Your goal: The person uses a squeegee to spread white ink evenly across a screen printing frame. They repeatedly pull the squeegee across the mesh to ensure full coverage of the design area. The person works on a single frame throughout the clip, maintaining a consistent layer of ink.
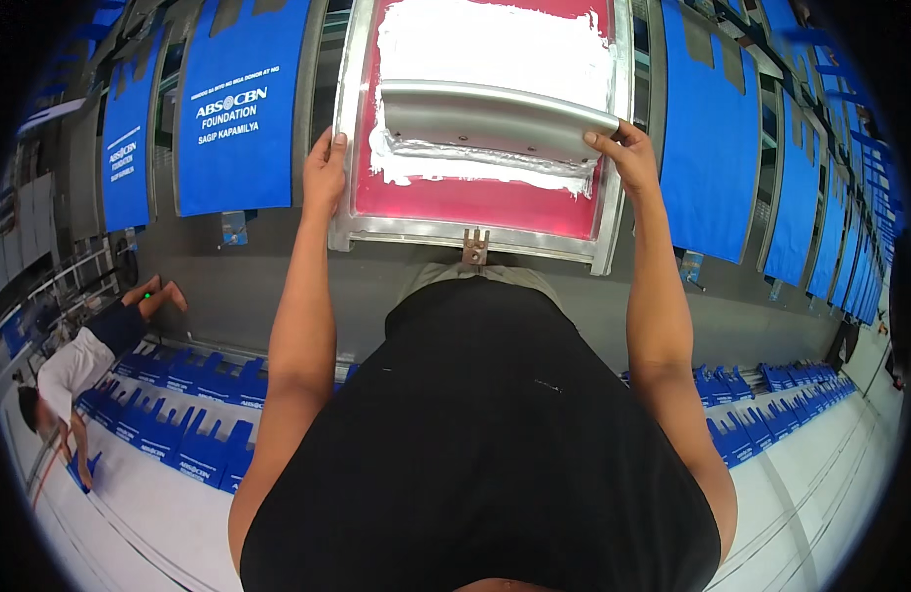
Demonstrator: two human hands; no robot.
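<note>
A metal-framed printing screen (480, 222) with a red mesh lies in front of me, much of its mesh coated in white ink (485, 39). My left hand (325, 173) grips the frame's left edge near its lower half. Across the screen rests a long silver squeegee (485, 113), with a band of thick white ink along its lower side. My right hand (628, 158) holds the squeegee's right end, thumb on top, beside the right rail. A small metal bracket (475, 252) sits at the middle of the frame's near edge.
Blue printed bag panels (238, 168) lie on boards to the left, with more (707, 168) to the right. Rows of blue bags (179, 444) cover the white floor behind me. A co-worker (75, 365) in a white shirt bends at the lower left, hand on a blue bag.
</note>
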